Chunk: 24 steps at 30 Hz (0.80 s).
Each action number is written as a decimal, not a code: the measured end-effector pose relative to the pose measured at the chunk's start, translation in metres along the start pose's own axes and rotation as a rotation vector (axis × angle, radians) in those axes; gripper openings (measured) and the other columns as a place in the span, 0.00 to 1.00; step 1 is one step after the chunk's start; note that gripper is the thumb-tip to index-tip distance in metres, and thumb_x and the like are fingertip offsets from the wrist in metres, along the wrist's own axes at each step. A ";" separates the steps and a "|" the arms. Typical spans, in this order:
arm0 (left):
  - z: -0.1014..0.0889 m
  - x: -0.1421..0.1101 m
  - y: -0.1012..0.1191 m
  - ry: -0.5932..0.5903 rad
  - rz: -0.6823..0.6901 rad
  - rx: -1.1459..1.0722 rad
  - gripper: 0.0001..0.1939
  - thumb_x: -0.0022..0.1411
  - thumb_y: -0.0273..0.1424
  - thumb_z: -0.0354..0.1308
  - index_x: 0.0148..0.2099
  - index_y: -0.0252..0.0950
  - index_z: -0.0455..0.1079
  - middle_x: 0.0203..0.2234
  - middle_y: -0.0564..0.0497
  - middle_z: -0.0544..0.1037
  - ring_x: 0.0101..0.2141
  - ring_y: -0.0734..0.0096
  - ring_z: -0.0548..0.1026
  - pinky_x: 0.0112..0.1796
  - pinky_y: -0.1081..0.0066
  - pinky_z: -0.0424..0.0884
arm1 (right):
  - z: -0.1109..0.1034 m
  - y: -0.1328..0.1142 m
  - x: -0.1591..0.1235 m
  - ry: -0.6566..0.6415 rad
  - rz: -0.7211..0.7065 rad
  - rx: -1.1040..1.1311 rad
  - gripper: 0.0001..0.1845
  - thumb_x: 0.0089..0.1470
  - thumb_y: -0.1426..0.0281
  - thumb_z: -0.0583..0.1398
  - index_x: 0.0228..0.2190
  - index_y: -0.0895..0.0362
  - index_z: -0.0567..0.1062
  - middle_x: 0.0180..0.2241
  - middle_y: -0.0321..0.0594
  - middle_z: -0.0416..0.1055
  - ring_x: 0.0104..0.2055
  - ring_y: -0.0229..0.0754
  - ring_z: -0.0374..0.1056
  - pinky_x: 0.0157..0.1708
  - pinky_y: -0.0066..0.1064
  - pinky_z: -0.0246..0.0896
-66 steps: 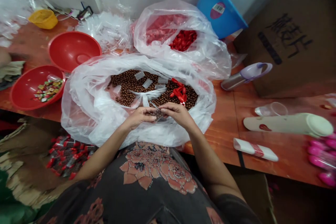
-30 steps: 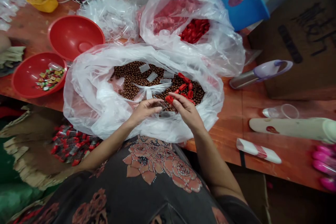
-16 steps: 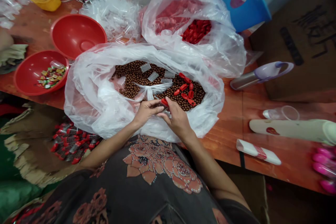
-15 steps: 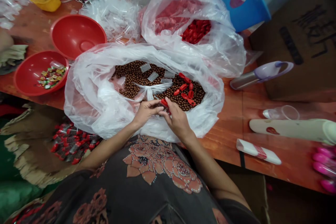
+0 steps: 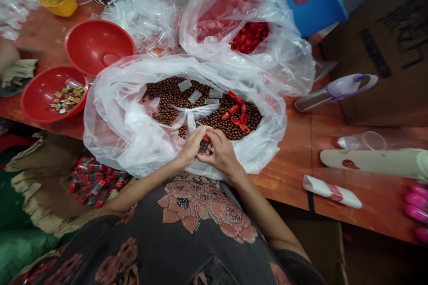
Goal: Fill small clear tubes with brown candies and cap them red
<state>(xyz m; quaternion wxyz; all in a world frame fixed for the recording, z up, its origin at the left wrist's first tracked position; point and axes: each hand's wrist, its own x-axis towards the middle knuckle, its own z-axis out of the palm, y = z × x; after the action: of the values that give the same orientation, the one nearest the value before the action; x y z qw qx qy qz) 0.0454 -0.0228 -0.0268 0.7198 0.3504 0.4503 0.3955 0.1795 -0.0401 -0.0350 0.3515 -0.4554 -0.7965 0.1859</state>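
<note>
Both hands meet over the near edge of a large clear plastic bag [image 5: 130,151] full of small brown balls [image 5: 163,98]. Between them is a small clear container [image 5: 204,146] of dark balls with a red cap. My left hand [image 5: 191,146] presses fingers against its cap end. My right hand [image 5: 222,151] wraps round it from the other side, hiding part of it. On the balls lie several red caps [image 5: 234,110] to the right and several clear empty containers [image 5: 194,96] toward the back.
Behind stands another bag [image 5: 281,62] with red caps. Two red bowls, one with small colourful pieces [image 5: 68,98], are at left. A steel bottle [image 5: 310,100] and a cardboard box [image 5: 374,84] stand right. Capped containers [image 5: 96,180] fill a carton below left.
My hands have drawn closer together round the container. The left fingers have moved up onto the red cap, and the container's dark filling shows more clearly. The view has shifted slightly.
</note>
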 end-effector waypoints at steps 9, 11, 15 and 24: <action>0.000 -0.007 0.008 0.042 -0.040 0.004 0.28 0.68 0.48 0.42 0.62 0.40 0.60 0.22 0.54 0.73 0.17 0.76 0.65 0.19 0.75 0.62 | -0.007 0.004 -0.010 0.056 0.358 0.500 0.24 0.54 0.60 0.63 0.51 0.51 0.67 0.42 0.42 0.72 0.42 0.45 0.71 0.43 0.40 0.70; -0.002 -0.007 0.011 0.019 -0.071 -0.005 0.28 0.68 0.48 0.40 0.64 0.40 0.58 0.20 0.55 0.71 0.16 0.76 0.64 0.17 0.76 0.60 | -0.007 0.005 -0.011 0.164 0.558 0.659 0.15 0.57 0.60 0.60 0.45 0.52 0.70 0.32 0.36 0.72 0.31 0.39 0.70 0.33 0.34 0.70; -0.002 -0.007 0.011 -0.036 -0.094 0.015 0.31 0.68 0.52 0.38 0.64 0.39 0.58 0.19 0.54 0.70 0.15 0.76 0.65 0.16 0.76 0.58 | -0.006 -0.001 -0.007 0.301 0.624 0.702 0.13 0.56 0.62 0.62 0.44 0.51 0.73 0.34 0.36 0.75 0.33 0.40 0.72 0.36 0.35 0.70; 0.000 -0.004 0.015 0.006 -0.127 -0.019 0.31 0.66 0.53 0.45 0.61 0.37 0.61 0.18 0.55 0.68 0.18 0.76 0.66 0.20 0.76 0.62 | -0.004 -0.007 -0.006 -0.030 0.083 0.059 0.39 0.52 0.59 0.66 0.61 0.53 0.58 0.55 0.51 0.68 0.54 0.56 0.64 0.53 0.52 0.62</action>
<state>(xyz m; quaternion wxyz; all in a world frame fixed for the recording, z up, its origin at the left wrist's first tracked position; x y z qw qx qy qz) 0.0401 -0.0199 -0.0129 0.7453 0.3128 0.4702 0.3544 0.1803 -0.0488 -0.0300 0.3447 -0.4747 -0.7763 0.2308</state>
